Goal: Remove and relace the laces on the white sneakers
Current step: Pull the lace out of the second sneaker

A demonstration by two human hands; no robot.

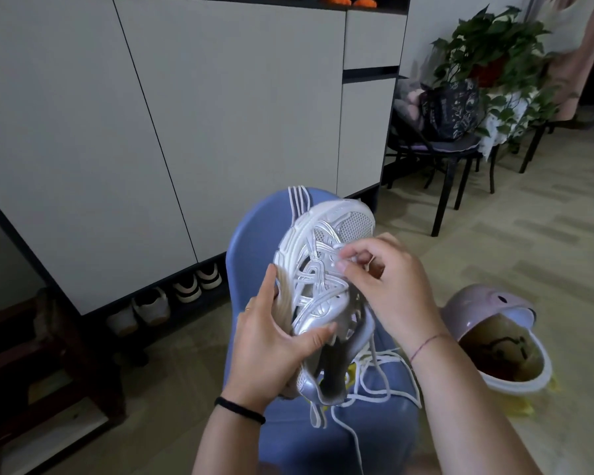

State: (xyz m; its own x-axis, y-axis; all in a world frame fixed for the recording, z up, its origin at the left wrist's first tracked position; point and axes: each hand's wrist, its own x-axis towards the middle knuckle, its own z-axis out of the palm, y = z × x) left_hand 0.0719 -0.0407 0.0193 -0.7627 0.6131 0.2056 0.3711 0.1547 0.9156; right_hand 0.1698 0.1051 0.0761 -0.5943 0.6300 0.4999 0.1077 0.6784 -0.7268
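Observation:
A white and silver sneaker (323, 255) is held over my lap, toe pointing away, heel toward me. My left hand (271, 341) grips it at the heel side, thumb across the silver side panel and fingers under the sole. My right hand (388, 286) pinches the white lace (348, 260) near the front eyelets. The rest of the lace (378, 382) hangs loose in loops over my blue trouser leg (323, 440). No second sneaker of the pair shows in my hands.
A tall white cabinet (186, 114) stands ahead, with several shoes (186, 289) under it. A pink bin (498, 341) sits on the floor at right. Farther back right are a black chair (450, 156) and a potted plant (487, 49).

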